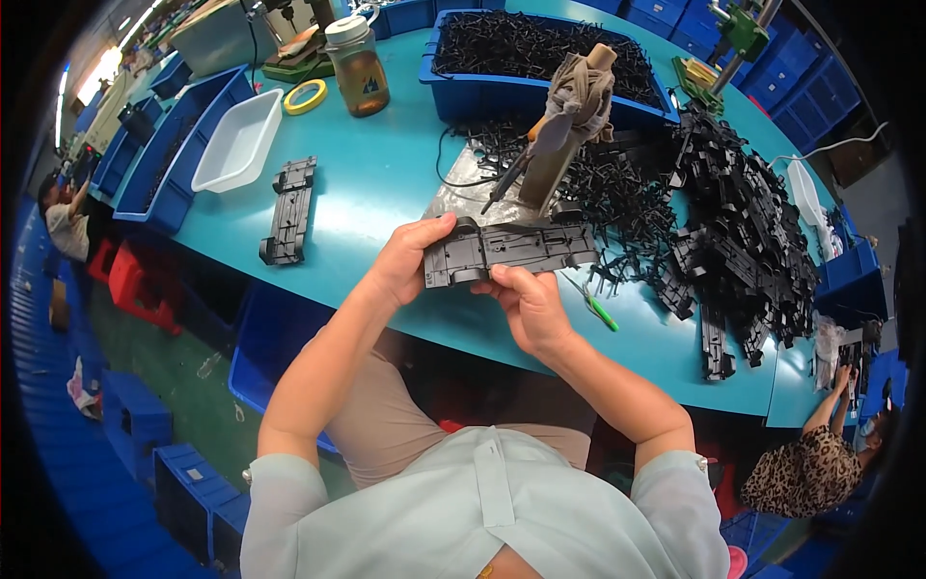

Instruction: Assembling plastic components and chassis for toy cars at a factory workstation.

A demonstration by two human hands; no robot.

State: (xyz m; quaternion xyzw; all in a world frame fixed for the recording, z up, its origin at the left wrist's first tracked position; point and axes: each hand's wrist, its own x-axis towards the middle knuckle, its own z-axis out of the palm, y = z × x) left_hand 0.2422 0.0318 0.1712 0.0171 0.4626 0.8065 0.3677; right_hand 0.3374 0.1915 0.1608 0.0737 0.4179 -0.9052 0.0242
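Note:
Between my two hands is a black plastic toy car chassis (pixel 521 249), held level above the near edge of the table. My left hand (pixel 415 253) grips its left end, the thumb along the top. Under the middle of the near edge, my right hand (pixel 532 307) pinches it with the thumb on top; its other fingers are partly hidden. Just behind stands a wooden post wrapped in cloth (pixel 579 101), with a thin dark pointed tool (pixel 506 181) leaning by it. A second chassis (pixel 290 212) lies on the table to the left.
Many chassis are heaped (pixel 748 232) at the right, beside loose small black parts (pixel 617 198). A blue bin (pixel 463 96) of such parts stands behind. A bottle (pixel 359 72), yellow tape (pixel 305 96), white tray (pixel 238 145) and green pen (pixel 603 314) are around. Another person (pixel 815 458) works at far right.

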